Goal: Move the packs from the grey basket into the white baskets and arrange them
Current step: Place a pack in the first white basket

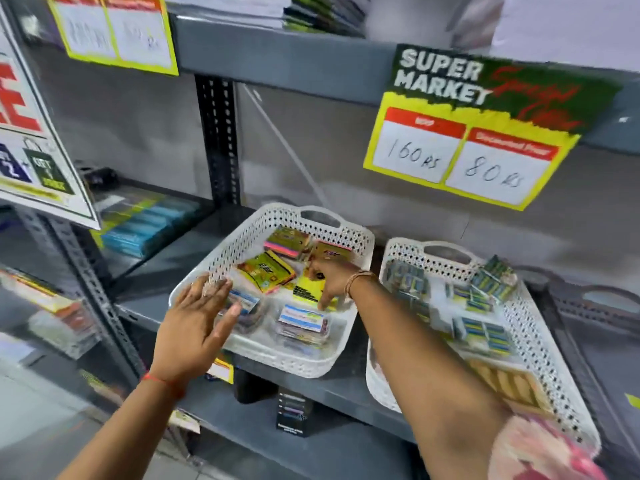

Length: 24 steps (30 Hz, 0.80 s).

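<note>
Inside the left white basket [221,258], right hand [329,282] pinches a yellow pack [306,289]; left hand [194,323], fingers spread, empty, rests nearer the blue-labelled pack [244,301].

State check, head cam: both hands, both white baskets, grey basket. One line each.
left hand: open, fingers spread, resting on the left rim of the left white basket.
right hand: inside the left white basket, fingers down on a yellow pack; grip unclear.
left white basket: on the shelf, partly filled with packs.
right white basket: on the shelf, holding packs.
grey basket: far right, contents not visible.
</note>
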Each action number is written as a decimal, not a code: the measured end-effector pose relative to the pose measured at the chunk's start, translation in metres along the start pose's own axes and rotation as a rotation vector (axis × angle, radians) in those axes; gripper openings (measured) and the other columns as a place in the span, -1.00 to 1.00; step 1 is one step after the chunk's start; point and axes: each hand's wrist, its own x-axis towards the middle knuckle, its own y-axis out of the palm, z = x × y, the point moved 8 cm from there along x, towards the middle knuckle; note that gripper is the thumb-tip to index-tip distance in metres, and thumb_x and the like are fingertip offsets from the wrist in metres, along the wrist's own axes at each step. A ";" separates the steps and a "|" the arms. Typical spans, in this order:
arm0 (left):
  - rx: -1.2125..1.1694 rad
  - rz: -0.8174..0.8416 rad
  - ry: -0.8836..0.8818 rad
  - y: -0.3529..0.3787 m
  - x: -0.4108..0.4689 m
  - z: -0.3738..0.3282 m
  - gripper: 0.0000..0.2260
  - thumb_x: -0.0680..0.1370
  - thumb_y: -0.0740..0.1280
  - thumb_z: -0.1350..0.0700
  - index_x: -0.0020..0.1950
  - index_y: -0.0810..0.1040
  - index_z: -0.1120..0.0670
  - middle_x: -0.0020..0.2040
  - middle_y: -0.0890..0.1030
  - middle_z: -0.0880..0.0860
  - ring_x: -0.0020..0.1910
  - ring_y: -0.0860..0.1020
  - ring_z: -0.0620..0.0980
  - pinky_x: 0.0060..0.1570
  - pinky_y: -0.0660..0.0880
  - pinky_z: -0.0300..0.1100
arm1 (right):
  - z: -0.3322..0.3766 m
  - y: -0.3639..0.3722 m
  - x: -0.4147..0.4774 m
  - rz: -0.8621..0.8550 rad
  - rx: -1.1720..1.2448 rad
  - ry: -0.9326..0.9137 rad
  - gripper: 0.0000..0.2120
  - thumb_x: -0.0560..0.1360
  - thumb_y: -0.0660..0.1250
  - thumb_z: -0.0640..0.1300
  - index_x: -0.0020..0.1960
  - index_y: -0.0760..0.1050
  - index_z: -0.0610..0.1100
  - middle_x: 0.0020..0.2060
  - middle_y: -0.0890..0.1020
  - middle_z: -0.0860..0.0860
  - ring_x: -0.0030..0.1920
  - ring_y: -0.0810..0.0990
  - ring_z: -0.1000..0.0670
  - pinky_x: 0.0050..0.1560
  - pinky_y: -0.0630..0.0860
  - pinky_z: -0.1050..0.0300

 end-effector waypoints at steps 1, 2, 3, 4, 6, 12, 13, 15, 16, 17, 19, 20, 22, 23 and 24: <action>0.005 -0.012 0.004 -0.001 -0.001 -0.001 -0.20 0.49 -0.20 -0.37 0.32 0.44 0.19 0.32 0.46 0.18 0.42 0.24 0.15 0.38 0.04 -0.09 | -0.001 0.003 0.002 0.012 0.007 0.013 -0.37 0.26 0.55 -0.22 0.26 0.39 -0.16 0.27 0.50 -0.16 0.18 0.53 -0.16 0.01 0.48 0.09; 0.009 -0.022 0.003 -0.001 -0.001 -0.002 -0.20 0.49 -0.21 -0.37 0.33 0.43 0.18 0.33 0.46 0.17 0.43 0.23 0.13 0.38 0.02 -0.09 | -0.002 0.004 0.004 0.021 0.015 0.023 -0.38 0.27 0.55 -0.23 0.26 0.39 -0.15 0.26 0.51 -0.16 0.16 0.54 -0.16 -0.06 0.47 0.11; 0.009 -0.022 -0.001 -0.001 -0.002 -0.001 -0.21 0.49 -0.21 -0.37 0.34 0.42 0.17 0.34 0.45 0.16 0.43 0.22 0.11 0.39 0.02 -0.09 | -0.002 0.006 0.005 0.029 0.015 0.029 -0.38 0.27 0.54 -0.23 0.27 0.39 -0.14 0.25 0.51 -0.15 0.16 0.55 -0.17 -0.10 0.45 0.13; 0.009 -0.019 -0.002 -0.001 -0.001 -0.001 -0.21 0.49 -0.21 -0.37 0.34 0.41 0.16 0.34 0.45 0.15 0.44 0.22 0.10 0.39 0.02 -0.08 | -0.001 0.006 0.006 0.033 0.008 0.032 -0.39 0.28 0.54 -0.23 0.27 0.39 -0.14 0.25 0.51 -0.15 0.16 0.55 -0.17 -0.11 0.43 0.15; 0.017 -0.014 0.004 -0.001 -0.001 -0.003 -0.22 0.50 -0.21 -0.35 0.33 0.43 0.17 0.33 0.46 0.16 0.43 0.23 0.11 0.38 0.04 -0.07 | 0.000 0.006 0.006 0.038 -0.008 0.039 -0.39 0.30 0.53 -0.23 0.28 0.38 -0.14 0.24 0.51 -0.16 0.17 0.54 -0.16 -0.12 0.41 0.16; 0.015 -0.008 0.002 -0.003 -0.001 -0.005 -0.16 0.46 -0.25 -0.40 0.34 0.42 0.16 0.34 0.45 0.15 0.44 0.21 0.10 0.38 0.02 -0.08 | 0.001 -0.004 -0.004 -0.026 0.021 0.021 -0.28 0.32 0.52 -0.17 0.40 0.30 -0.16 0.40 0.40 -0.13 0.36 0.41 -0.15 0.27 0.40 0.10; -0.002 -0.001 0.001 -0.004 -0.001 -0.006 -0.14 0.44 -0.26 -0.42 0.36 0.39 0.15 0.36 0.43 0.14 0.45 0.19 0.09 0.40 0.01 -0.09 | 0.002 -0.012 -0.011 -0.101 0.035 0.006 -0.26 0.33 0.51 -0.17 0.42 0.28 -0.16 0.43 0.34 -0.12 0.41 0.34 -0.14 0.36 0.34 0.08; -0.068 0.028 -0.009 -0.007 -0.002 -0.009 -0.08 0.37 -0.28 -0.49 0.41 0.32 0.11 0.41 0.35 0.11 0.47 0.10 0.01 0.42 -0.03 -0.10 | 0.000 -0.032 -0.035 -0.276 0.091 -0.019 -0.29 0.39 0.45 -0.18 0.45 0.23 -0.15 0.50 0.19 -0.13 0.50 0.18 -0.13 0.48 0.21 0.04; -0.114 0.041 -0.017 -0.009 -0.001 -0.012 -0.05 0.33 -0.27 -0.52 0.43 0.28 0.10 0.44 0.31 0.10 0.46 0.06 -0.04 0.42 -0.06 -0.12 | -0.003 -0.042 -0.047 -0.358 0.121 -0.028 -0.31 0.42 0.42 -0.20 0.46 0.20 -0.15 0.52 0.12 -0.14 0.52 0.10 -0.12 0.51 0.15 0.04; -0.154 0.046 -0.017 -0.012 0.000 -0.017 -0.03 0.31 -0.27 -0.53 0.45 0.25 0.09 0.46 0.27 0.09 0.45 0.02 -0.08 0.43 -0.08 -0.13 | -0.010 -0.050 -0.061 -0.431 0.135 -0.029 -0.34 0.44 0.39 -0.21 0.47 0.19 -0.15 0.53 0.07 -0.14 0.53 0.04 -0.10 0.52 0.10 0.05; -0.181 0.032 0.035 -0.017 0.002 -0.045 -0.03 0.31 -0.26 -0.53 0.45 0.22 0.10 0.46 0.25 0.09 0.45 0.00 -0.10 0.43 -0.11 -0.15 | -0.031 -0.059 -0.091 -0.530 0.121 -0.005 -0.37 0.46 0.36 -0.21 0.47 0.19 -0.17 0.53 0.06 -0.14 0.54 0.02 -0.09 0.50 0.03 0.13; -0.171 0.030 0.083 -0.017 0.003 -0.064 -0.06 0.33 -0.26 -0.51 0.45 0.21 0.11 0.46 0.24 0.08 0.46 0.00 -0.07 0.44 -0.12 -0.14 | -0.045 -0.062 -0.105 -0.552 0.111 0.013 -0.37 0.46 0.37 -0.22 0.46 0.20 -0.17 0.53 0.07 -0.15 0.54 0.03 -0.09 0.49 0.01 0.17; -0.110 0.059 0.206 -0.009 0.005 -0.104 -0.13 0.40 -0.23 -0.46 0.45 0.19 0.13 0.43 0.28 0.09 0.47 0.04 0.01 0.44 -0.11 -0.13 | -0.073 -0.063 -0.124 -0.536 0.085 0.065 -0.37 0.45 0.37 -0.21 0.46 0.21 -0.17 0.52 0.07 -0.17 0.54 0.03 -0.10 0.49 0.01 0.18; -0.058 0.083 0.276 -0.002 0.005 -0.127 -0.17 0.44 -0.21 -0.43 0.43 0.23 0.15 0.40 0.34 0.13 0.45 0.11 0.06 0.41 -0.07 -0.11 | -0.088 -0.063 -0.134 -0.522 0.071 0.098 -0.37 0.46 0.37 -0.20 0.46 0.21 -0.17 0.52 0.06 -0.17 0.54 0.04 -0.11 0.49 0.02 0.16; -0.004 0.110 0.332 0.007 0.002 -0.148 -0.20 0.48 -0.19 -0.39 0.39 0.31 0.19 0.34 0.43 0.18 0.41 0.22 0.13 0.38 -0.01 -0.08 | -0.101 -0.062 -0.142 -0.507 0.066 0.124 -0.38 0.47 0.36 -0.19 0.47 0.21 -0.18 0.52 0.07 -0.17 0.53 0.04 -0.11 0.50 0.02 0.15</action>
